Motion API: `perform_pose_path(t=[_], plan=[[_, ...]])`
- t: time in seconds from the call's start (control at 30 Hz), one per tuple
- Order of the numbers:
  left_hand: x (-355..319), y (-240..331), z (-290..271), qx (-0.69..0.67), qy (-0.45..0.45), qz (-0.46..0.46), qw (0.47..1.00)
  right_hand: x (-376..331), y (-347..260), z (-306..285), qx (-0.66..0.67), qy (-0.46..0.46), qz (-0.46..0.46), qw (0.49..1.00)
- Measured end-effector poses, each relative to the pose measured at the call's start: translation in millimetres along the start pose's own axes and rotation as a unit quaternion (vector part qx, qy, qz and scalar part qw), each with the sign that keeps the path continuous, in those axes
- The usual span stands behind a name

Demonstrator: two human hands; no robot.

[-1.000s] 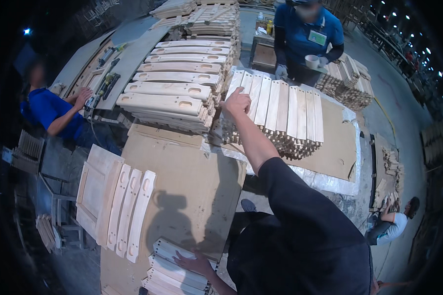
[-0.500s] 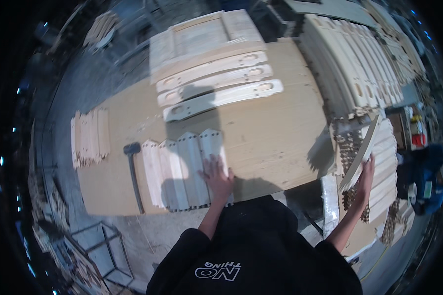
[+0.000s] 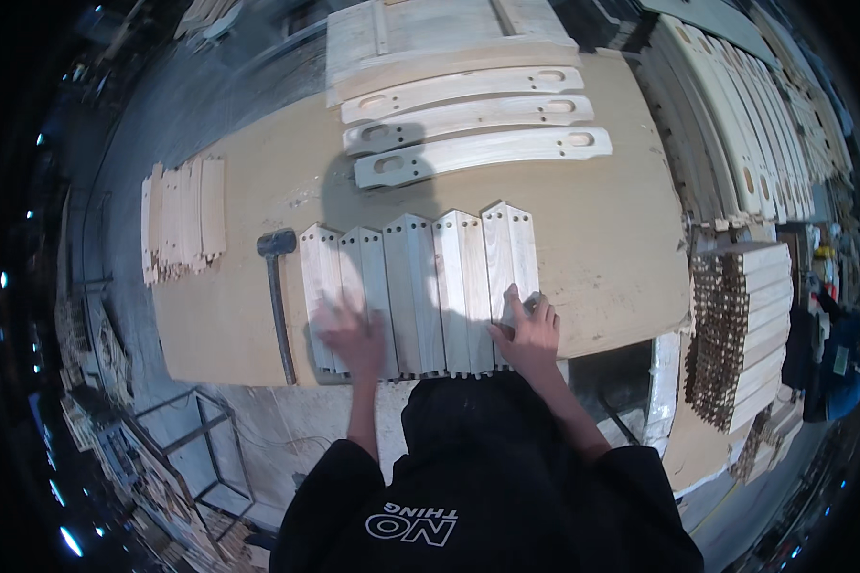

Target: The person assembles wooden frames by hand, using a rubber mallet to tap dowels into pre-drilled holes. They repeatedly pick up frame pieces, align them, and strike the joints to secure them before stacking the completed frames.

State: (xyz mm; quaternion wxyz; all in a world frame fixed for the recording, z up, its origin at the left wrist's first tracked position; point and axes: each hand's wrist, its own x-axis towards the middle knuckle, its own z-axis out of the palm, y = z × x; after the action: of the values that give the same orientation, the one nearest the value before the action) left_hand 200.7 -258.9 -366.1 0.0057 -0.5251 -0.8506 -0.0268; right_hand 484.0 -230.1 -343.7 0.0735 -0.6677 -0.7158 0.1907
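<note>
A row of pale wooden slats [image 3: 413,286] lies side by side along the table's near edge, their pointed far ends drilled with small dark holes. My left hand [image 3: 352,334], smeared by motion, is over the slats at the row's left end, its fingers apart. At the other end, my right hand [image 3: 532,336] rests with spread fingers on the rightmost slat [image 3: 508,248]. Left of the row lies a dark mallet [image 3: 282,306], its head pointing away from me.
Beyond the row, three curved wooden rails [image 3: 487,158] with slots lie in front of a wooden panel [image 3: 440,29]. Shorter wood strips [image 3: 186,215] lie at far left. Stacked slats [image 3: 760,306] and stacked rails [image 3: 726,124] stand at right. A metal frame [image 3: 196,439] stands at lower left.
My right hand has come from the right-hand stack with a slat, which now lies at the row's right end. My left hand has shifted left along the row. The view has shifted.
</note>
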Motion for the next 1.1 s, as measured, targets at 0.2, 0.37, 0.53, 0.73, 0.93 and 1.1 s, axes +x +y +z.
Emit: perform_pose_path(t=[0.2,0.37,0.53,0.73,0.93,1.1], plan=[[9,-162,-10,0.003,0.054,-0.243,0.969,6,7,-18,0.147,0.023,-0.048,0.988],[14,-169,-19,-0.198,0.009,-0.211,0.957,35,-64,-32,0.359,0.055,-0.070,0.929],[-1,-115,-31,-0.511,0.009,-0.233,0.827,87,-230,58,0.489,-0.234,-0.090,0.835],[-47,-101,-75,-0.752,-0.185,-0.290,0.562,94,-346,59,0.541,-0.177,0.061,0.820],[-18,-118,-94,-0.795,-0.275,-0.199,0.503,77,-354,58,0.533,-0.095,0.038,0.840],[74,-175,-42,-0.482,0.076,0.427,0.761,97,-363,25,0.663,-0.267,0.194,0.672]])
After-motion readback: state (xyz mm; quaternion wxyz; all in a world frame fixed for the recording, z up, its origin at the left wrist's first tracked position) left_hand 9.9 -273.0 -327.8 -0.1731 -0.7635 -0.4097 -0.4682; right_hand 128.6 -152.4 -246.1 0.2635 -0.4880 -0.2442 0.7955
